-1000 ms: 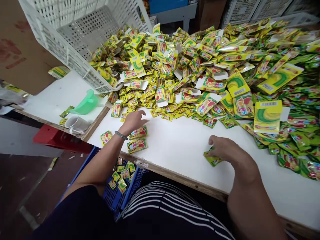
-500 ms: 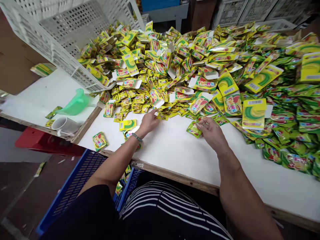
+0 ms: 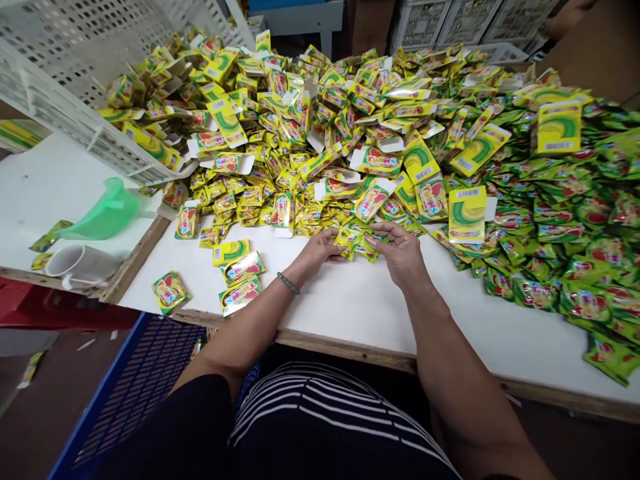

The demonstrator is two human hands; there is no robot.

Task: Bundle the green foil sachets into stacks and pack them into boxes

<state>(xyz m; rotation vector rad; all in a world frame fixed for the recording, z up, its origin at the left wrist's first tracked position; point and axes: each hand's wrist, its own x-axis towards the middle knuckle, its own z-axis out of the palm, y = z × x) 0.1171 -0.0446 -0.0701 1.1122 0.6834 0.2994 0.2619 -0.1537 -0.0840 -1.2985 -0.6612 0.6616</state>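
My left hand (image 3: 317,256), a beaded bracelet on its wrist, pinches a small yellow sachet (image 3: 346,240) over the white tabletop (image 3: 345,300). Facing it, my right hand (image 3: 404,256) has thumb and fingers closed on a green sachet (image 3: 367,247). The two sachets meet or overlap between my fingertips. Just beyond my hands lies a heap of yellow sachets (image 3: 253,197) mixed with open printed boxes (image 3: 376,199). Left of my left wrist, several boxes (image 3: 241,267) lie close together, and a single box (image 3: 171,292) sits nearer the table edge.
A white perforated crate (image 3: 95,137) lies tipped at the back left. Near it are a green plastic scoop (image 3: 107,212) and a white mug (image 3: 83,264). Green sachets (image 3: 565,233) pile up on the right. A blue crate (image 3: 135,380) stands below the table edge.
My left hand has moved right from the heap and now holds a yellow sachet. My right hand has brought the green sachet to meet it. The view has shifted right.
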